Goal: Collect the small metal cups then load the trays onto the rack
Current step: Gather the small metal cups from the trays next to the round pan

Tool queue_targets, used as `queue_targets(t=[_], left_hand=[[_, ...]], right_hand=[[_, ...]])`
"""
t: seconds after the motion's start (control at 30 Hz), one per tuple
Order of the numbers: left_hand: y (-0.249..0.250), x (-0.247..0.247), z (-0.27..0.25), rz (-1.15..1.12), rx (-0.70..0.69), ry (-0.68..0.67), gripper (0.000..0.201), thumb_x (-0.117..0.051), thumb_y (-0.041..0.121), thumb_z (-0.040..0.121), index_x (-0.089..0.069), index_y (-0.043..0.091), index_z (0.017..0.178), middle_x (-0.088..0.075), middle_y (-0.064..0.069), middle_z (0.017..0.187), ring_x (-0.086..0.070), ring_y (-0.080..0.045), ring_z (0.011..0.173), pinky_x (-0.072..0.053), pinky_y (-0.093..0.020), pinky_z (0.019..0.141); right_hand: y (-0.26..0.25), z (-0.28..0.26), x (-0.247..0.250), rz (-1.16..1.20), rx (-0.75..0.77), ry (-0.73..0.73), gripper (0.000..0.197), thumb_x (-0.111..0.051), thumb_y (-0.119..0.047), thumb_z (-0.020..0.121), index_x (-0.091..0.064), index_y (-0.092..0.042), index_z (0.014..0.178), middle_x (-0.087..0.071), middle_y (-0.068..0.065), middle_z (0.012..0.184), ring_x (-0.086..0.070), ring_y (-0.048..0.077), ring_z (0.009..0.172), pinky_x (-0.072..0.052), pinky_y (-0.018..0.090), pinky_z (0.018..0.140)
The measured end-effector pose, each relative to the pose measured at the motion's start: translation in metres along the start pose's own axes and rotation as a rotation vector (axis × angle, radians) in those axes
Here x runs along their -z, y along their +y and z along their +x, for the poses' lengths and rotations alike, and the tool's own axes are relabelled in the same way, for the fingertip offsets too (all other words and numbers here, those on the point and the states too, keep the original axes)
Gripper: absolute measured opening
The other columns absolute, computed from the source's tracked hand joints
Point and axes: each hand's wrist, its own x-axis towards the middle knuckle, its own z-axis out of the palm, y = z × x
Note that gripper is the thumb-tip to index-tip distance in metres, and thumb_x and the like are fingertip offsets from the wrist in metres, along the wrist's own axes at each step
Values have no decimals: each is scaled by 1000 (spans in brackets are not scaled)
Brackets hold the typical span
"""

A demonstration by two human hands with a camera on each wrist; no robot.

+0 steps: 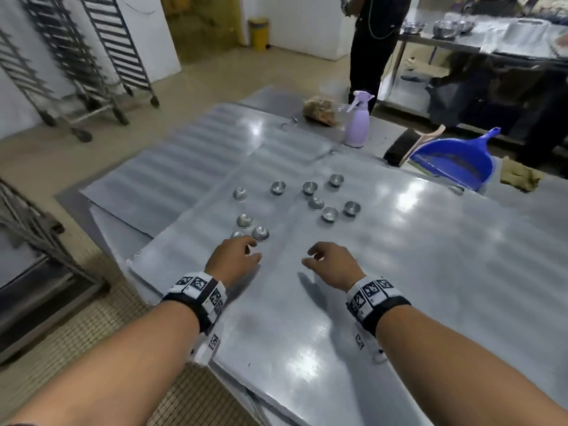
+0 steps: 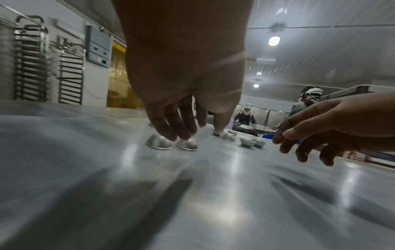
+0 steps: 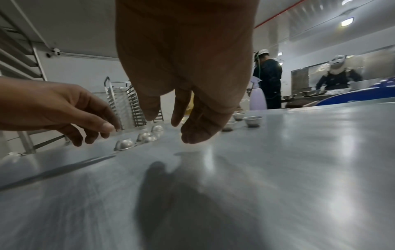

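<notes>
Several small metal cups stand on flat metal trays (image 1: 399,272) that cover the table. Those on the left, such as one cup (image 1: 260,233), lie upside down; those on the right, such as another cup (image 1: 330,214), stand upright. My left hand (image 1: 253,249) hovers with relaxed fingers just behind the two nearest upside-down cups (image 2: 187,145) and holds nothing. My right hand (image 1: 309,256) hangs loosely curled over bare tray, a short way short of the upright cups (image 3: 253,121), and is empty. Wheeled tray racks (image 1: 92,56) stand at the back left.
A corrugated tray (image 1: 184,167) lies at the table's far left. A purple spray bottle (image 1: 356,121), a bag of food (image 1: 319,109), a blue dustpan (image 1: 455,161) and a cloth (image 1: 519,176) sit along the far edge. A person in black (image 1: 375,41) stands beyond. Another rack (image 1: 30,241) is close on my left.
</notes>
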Motion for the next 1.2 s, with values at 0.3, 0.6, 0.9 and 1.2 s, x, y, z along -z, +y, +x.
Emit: queue_targets(t=[0.3,0.6,0.9,1.2], left_hand=[[-58,20,38,-34,-29,-34,39,-71,30,83,-61,24,121,-56,-1,115,-58,-21,101,-47,-31,86],[-68,9,65,-34,-47,-64,48,-69,32,84,-55,29,130,-52,0,116,-60,-22,100,-49,-35,92],[-79,5,76,-40,-102,3,29,-70,31,86,-60,18,109,-57,0,111,-61,-23,93,-51,-35,82],[-82,9,71,-126,-117,80,41,-72,27,84,-53,24,121,-51,3,122,-60,-21,96,-53,-34,85]], right_hand=[[-62,87,-41,-47,71,-22,45,-67,-33,86,-61,-17,128,-63,4,129,-58,24,117,-46,35,97],[-78,123,-76,-215,106,-24,36,-61,-30,86,-60,-18,120,-56,7,116,-60,31,103,-48,36,85],[-74,132,-87,-228,85,37,34,-60,-38,87,-59,-21,116,-58,3,114,-62,31,96,-48,36,80],[-72,131,-87,-24,179,112,44,-67,-29,82,-58,-23,125,-56,2,120,-61,27,98,-49,35,84]])
